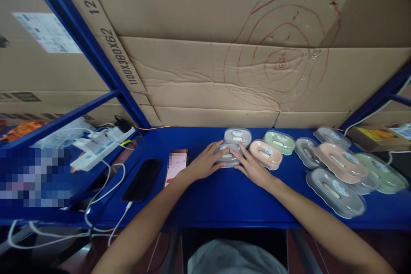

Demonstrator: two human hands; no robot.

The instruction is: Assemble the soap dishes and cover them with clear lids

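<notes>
A small grey oval case [228, 156] in clear wrap lies on the blue shelf [224, 197] right in front of me. My left hand [203, 163] rests against its left side and my right hand [251, 166] against its right side, fingers curled around it from both ends. A second grey case [237, 136] sits just behind it. To its right lie a peach case [266, 153] and a green case [280, 141].
Several more grey, peach and green cases [340, 167] are heaped at the right. A black phone [142, 179] and another phone with a lit screen [176, 166] lie to the left. A power strip [102, 148] with white cables sits far left. Cardboard sheets [244, 72] form the back wall.
</notes>
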